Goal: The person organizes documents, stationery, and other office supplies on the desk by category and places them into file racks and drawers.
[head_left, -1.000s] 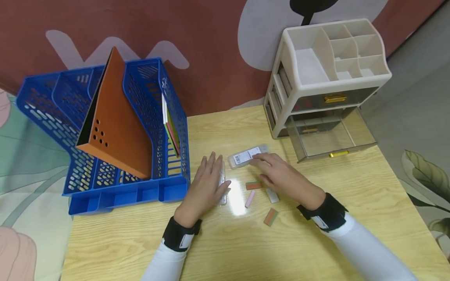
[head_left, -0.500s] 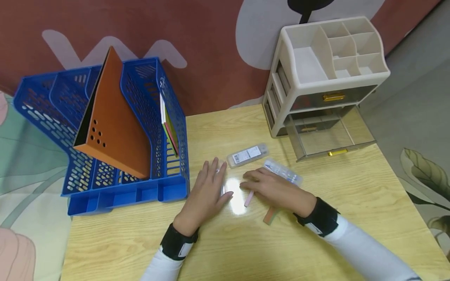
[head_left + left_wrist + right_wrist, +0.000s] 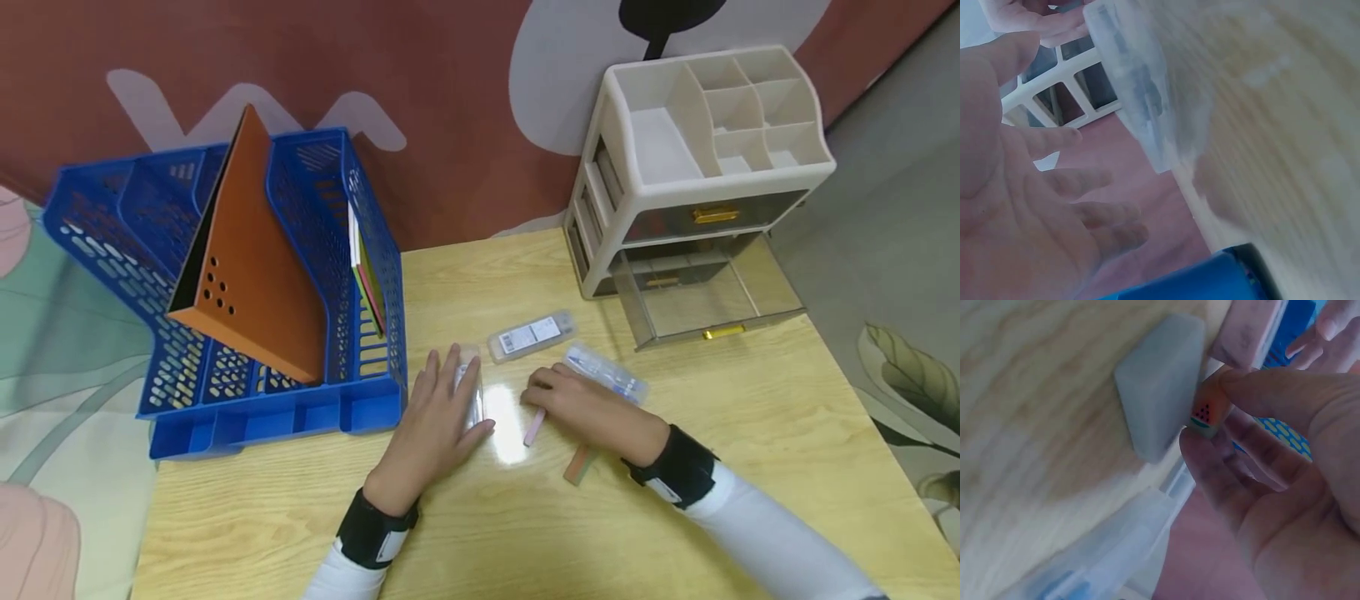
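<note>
Since earlier: right hand (image 3: 592, 411) has pulled back from the labelled case (image 3: 531, 335) onto the erasers.
Head view: left hand (image 3: 438, 412) lies flat, fingers straight, on a clear case (image 3: 472, 392) whose long axis runs away from the person; pink eraser (image 3: 534, 426) pokes out beside the right fingers.
Left wrist: palm open, clear case just beyond fingertips.
Right wrist: thumb and forefinger pinch the watermelon eraser (image 3: 1205, 412), touching a grey eraser (image 3: 1160, 409).

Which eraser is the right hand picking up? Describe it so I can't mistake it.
On the wooden table, find the right hand. Its thumb and finger pinch an orange eraser beside a grey eraser. Only the orange one bears a small watermelon print.
</note>
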{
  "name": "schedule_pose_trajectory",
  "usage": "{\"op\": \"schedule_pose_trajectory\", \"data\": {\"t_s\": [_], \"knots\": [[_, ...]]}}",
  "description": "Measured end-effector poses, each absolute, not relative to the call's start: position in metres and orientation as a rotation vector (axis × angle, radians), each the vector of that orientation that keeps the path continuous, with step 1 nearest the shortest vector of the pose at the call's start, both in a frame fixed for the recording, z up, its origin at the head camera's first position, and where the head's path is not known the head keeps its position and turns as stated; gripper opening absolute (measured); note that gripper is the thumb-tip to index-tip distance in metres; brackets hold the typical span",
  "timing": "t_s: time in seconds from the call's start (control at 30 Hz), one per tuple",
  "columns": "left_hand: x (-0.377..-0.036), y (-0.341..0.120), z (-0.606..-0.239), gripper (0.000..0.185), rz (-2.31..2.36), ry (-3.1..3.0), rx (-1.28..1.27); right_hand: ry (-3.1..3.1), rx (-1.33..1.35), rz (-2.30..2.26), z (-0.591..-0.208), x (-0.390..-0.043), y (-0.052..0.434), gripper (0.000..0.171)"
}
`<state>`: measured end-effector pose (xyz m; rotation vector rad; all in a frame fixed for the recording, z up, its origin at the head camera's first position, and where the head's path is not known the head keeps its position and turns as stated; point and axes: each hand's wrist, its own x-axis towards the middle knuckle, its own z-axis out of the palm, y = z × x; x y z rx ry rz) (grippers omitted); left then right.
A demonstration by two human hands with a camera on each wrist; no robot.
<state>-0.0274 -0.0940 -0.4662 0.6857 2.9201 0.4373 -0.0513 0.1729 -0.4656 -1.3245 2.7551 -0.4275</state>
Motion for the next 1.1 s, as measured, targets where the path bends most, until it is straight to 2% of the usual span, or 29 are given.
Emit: {"op": "schedule_pose_trajectory", "data": {"t_s": [0.03,0.07,0.17,0.3,0.4,0.5,0.63,0.97,1.1], "knots": [[-0.027,-0.094,-0.466,0.085,0.439,2.924,0.686,2.754,-1.312,-0.439,-0.464,-0.051,0.174,0.046],[-0.027,-0.094,-0.465,0.085,0.44,2.928,0.685,2.745,-1.293,-0.471,-0.462,-0.051,0.176,0.054],[-0.026,-0.095,-0.464,0.084,0.423,2.941,0.677,2.75,-1.261,-0.573,-0.454,-0.049,0.18,0.055],[-0.025,-0.095,-0.462,0.084,0.418,2.945,0.673,2.854,-1.287,-0.685,-0.439,-0.046,0.185,0.037],[-0.024,-0.096,-0.461,0.083,0.407,2.951,0.685,2.951,-1.325,-0.754,-0.425,-0.044,0.19,0.037],[-0.023,-0.097,-0.459,0.083,0.395,2.963,0.69,3.013,-1.347,-0.836,-0.408,-0.04,0.197,0.022],[-0.022,-0.099,-0.457,0.081,0.407,2.971,0.684,3.106,-1.332,-0.881,-0.385,-0.037,0.206,0.042],[-0.018,-0.108,-0.456,0.086,0.351,3.024,0.767,3.341,-1.097,-0.779,-0.345,-0.047,0.238,0.051],[-0.016,-0.11,-0.457,0.085,0.321,3.031,0.807,3.373,-0.944,-0.656,-0.338,-0.063,0.25,0.035]]}}
